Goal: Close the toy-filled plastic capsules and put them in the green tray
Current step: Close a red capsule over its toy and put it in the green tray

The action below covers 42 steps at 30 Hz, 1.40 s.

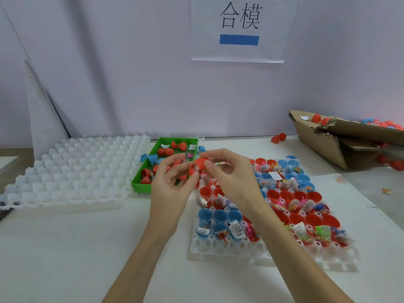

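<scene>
Both my hands hold one red capsule (199,164) above the table, between the green tray and the white holder tray. My left hand (172,184) grips its lower half from the left. My right hand (227,171) pinches the upper half with thumb and fingertips. A white slip shows at the seam between the halves. The green tray (142,185) sits just behind my left hand and holds several red capsules. The white holder tray (229,250) at the right carries several open red and blue capsule halves with small toys and slips inside.
A white moulded tray (72,171) with no capsules lies at the left. A torn cardboard box (341,138) with red and blue capsules sits at the back right. Two loose red capsules (278,137) lie near the wall. Loose blue halves (148,158) lie beside the green tray.
</scene>
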Tool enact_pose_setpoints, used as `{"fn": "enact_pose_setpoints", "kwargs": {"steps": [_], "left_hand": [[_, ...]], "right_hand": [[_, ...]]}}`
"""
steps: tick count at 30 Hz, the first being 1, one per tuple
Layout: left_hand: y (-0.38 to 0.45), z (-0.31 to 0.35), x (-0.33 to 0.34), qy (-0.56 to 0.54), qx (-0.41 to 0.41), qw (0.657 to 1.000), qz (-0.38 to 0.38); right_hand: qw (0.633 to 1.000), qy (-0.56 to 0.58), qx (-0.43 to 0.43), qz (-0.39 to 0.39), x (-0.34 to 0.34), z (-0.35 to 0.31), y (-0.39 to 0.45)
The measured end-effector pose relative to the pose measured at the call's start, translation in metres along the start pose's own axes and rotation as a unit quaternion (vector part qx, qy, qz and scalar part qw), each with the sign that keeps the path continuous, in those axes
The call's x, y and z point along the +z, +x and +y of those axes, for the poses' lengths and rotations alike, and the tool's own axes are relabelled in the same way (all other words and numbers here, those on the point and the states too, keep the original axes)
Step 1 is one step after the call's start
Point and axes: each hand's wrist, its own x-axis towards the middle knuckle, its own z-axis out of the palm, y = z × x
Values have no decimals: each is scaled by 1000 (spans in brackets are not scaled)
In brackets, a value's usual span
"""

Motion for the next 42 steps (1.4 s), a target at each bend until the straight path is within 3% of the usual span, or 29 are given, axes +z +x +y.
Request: {"fn": "enact_pose_setpoints", "kwargs": {"steps": [14,26,33,42], "left_hand": [[-2,2,0,20,16,1000,-17],[1,2,-2,-36,-29,999,-6],[0,3,-3,1,4,1000,-15],[-1,2,-4,14,7,1000,-24]], "right_hand": [[998,-17,-54,-3,3,-4,1],[989,118,80,-25,2,-3,-2],[1000,8,22,-20,5,-3,-2],[999,-38,-4,-26,5,-5,-1]]}}
